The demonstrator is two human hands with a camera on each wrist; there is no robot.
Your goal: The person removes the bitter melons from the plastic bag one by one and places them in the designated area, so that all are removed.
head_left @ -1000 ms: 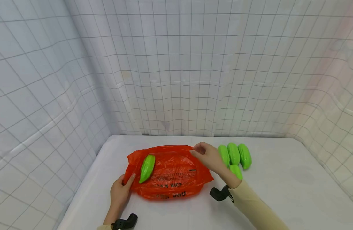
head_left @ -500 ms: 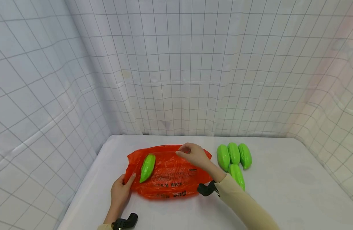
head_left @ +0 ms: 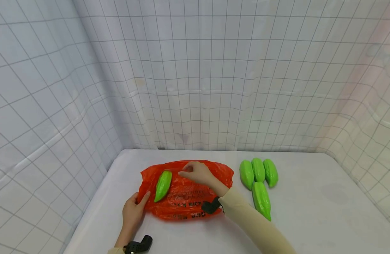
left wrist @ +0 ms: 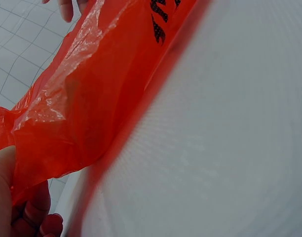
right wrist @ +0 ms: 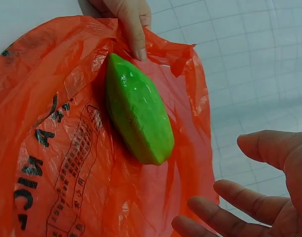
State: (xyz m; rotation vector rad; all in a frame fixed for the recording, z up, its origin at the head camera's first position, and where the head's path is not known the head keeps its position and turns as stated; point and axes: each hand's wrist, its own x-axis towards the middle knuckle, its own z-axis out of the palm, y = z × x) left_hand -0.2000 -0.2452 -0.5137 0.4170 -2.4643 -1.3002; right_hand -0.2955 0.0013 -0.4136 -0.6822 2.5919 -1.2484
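Observation:
A red plastic bag (head_left: 195, 192) with black print lies spread on the white table. On the bag's left part rests a bright green, ridged fruit (head_left: 163, 186) that tapers to a point, seen closely as a green ridged fruit (right wrist: 138, 111) in the right wrist view. My left hand (head_left: 133, 210) pinches the bag's left edge between thumb and fingers, near the fruit's pointed end. Over the upper middle of the bag is my right hand (head_left: 198, 173), just right of the fruit, thumb and fingers spread apart and holding nothing.
To the right of the bag, three similar green fruits (head_left: 258, 170) lie side by side, with one more green fruit (head_left: 262, 201) just below them. Behind the table (head_left: 318, 197) hangs a white grid-patterned curtain (head_left: 207, 88), which also runs along both sides.
My right hand has moved left across the bag toward the fruit on it, uncovering the lower fruit on the right. My left hand keeps its hold on the bag's edge.

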